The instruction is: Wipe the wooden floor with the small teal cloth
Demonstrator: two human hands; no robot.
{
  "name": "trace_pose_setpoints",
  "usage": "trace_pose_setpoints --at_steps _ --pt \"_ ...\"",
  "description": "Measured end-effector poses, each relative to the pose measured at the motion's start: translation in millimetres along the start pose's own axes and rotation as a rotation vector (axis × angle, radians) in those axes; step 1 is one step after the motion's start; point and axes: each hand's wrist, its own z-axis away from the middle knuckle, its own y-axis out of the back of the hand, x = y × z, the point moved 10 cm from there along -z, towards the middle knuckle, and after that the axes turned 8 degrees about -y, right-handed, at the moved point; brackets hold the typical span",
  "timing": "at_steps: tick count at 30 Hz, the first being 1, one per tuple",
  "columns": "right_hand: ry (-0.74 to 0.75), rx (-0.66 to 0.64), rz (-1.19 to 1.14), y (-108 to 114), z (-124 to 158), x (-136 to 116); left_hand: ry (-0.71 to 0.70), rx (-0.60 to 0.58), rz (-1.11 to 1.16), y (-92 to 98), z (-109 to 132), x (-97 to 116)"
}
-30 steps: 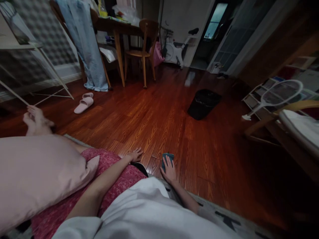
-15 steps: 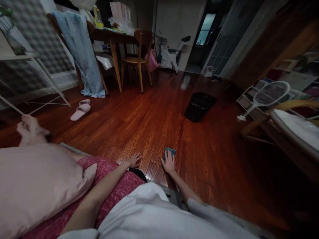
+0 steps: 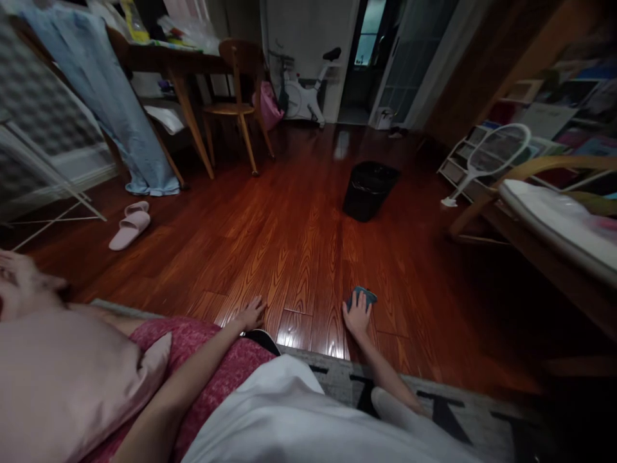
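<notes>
Under my right hand lies a small blue-green cloth, pressed flat on the wooden floor. The fingers stretch over the cloth, and its far and right edges show past them. To the left, my left hand rests palm down near the floor's front planks, fingers apart and holding nothing. A dark round-edged thing with a pale rim sits just below that hand, partly hidden by my clothes.
A black bin stands ahead. Pink slippers lie at left, near a wooden chair and table. A white racket leans at a shelf on the right, behind a wooden armchair. A patterned rug edges the floor; a pink pillow lies left.
My right hand has slid to the right across the floor with the cloth beneath it. My left hand stays near the same place. The view has turned slightly.
</notes>
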Motion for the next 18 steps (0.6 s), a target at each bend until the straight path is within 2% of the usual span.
trace_pose_setpoints --at_steps 2,4,6,9,11,13,15,18 --pt "-0.033 0.013 -0.026 -0.4 -17.6 -15.7 -0.056 0.027 -0.038 4.8 -4.5 10.5" --pt "-0.021 0.01 -0.035 -2.7 -22.3 -34.4 -0.114 0.032 -0.065 8.5 -10.7 25.7" --pt "0.058 -0.003 -0.031 -6.5 -13.9 -52.2 -0.172 0.014 -0.076 9.2 -18.9 44.6" --pt "0.266 -0.011 -0.031 -10.4 17.1 -65.8 -0.229 -0.035 -0.091 3.0 -35.3 72.7" --pt "0.4 -0.018 -0.038 -10.7 39.1 -60.2 -0.245 -0.065 -0.104 -4.8 -48.5 87.9" --pt "0.449 -0.024 -0.042 -9.1 48.8 -42.7 -0.248 -0.086 -0.108 -13.5 -61.9 99.7" --pt "0.4 -0.021 -0.035 -6.1 40.9 -19.6 -0.222 -0.104 -0.1 -21.1 -73.3 106.2" --pt "0.259 -0.013 -0.005 -2.9 5.2 5.3 -0.154 -0.151 -0.082 -29.6 -81.6 108.2"
